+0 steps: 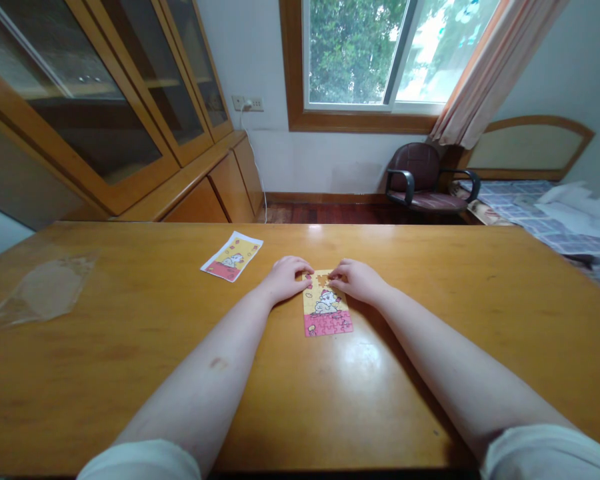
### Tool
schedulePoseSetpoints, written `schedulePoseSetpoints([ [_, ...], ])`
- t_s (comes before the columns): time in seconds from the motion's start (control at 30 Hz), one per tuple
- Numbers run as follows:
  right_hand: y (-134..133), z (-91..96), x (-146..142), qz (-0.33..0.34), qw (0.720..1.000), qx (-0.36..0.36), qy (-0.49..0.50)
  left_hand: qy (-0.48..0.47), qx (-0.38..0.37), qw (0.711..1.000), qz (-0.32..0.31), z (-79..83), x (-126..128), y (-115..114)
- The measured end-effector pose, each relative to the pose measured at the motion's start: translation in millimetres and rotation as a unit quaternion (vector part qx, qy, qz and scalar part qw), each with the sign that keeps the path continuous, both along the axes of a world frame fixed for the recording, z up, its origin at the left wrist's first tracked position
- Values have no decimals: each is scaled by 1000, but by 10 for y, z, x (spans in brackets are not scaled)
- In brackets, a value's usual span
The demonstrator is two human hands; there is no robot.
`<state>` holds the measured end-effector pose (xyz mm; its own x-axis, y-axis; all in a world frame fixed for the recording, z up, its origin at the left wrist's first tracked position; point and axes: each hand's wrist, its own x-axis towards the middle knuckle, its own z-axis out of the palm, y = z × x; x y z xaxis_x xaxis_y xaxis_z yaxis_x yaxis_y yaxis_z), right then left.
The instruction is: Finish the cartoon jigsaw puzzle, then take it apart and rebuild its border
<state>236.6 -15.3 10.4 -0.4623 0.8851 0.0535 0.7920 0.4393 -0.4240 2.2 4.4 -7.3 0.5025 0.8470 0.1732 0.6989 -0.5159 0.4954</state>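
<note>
A small jigsaw puzzle (326,310) with a yellow top, a pink bottom and a white cartoon animal lies flat on the wooden table (130,347) in front of me. My left hand (287,275) rests at its top left corner, fingers curled and pressing on the pieces. My right hand (357,279) sits at the top right corner, its fingertips pinched on a piece at the puzzle's upper edge. A printed picture card (233,256) with the same yellow and red image lies to the left, beyond my left hand.
A crumpled clear plastic bag (43,290) lies at the table's left side. Behind the table stand wooden glass-door cabinets (130,120), a dark armchair (420,177) under the window, and a bed (555,213) at right.
</note>
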Motion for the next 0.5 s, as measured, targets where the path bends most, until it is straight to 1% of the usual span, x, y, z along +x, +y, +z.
schedulePoseSetpoints([
  [0.13,4,5,-5,23,1000,-2,-12,-1,1,1000,6,-1,4,-5],
  [0.23,-4,1,-36,25,1000,2,-4,0,2,1000,5,5,6,-8],
  [0.4,-38,-17,-80,10,998,-16,56,4,4,1000,3,4,1,-2],
  [0.5,-37,-18,-88,12,996,-7,84,5,4,1000,5,12,5,-7],
])
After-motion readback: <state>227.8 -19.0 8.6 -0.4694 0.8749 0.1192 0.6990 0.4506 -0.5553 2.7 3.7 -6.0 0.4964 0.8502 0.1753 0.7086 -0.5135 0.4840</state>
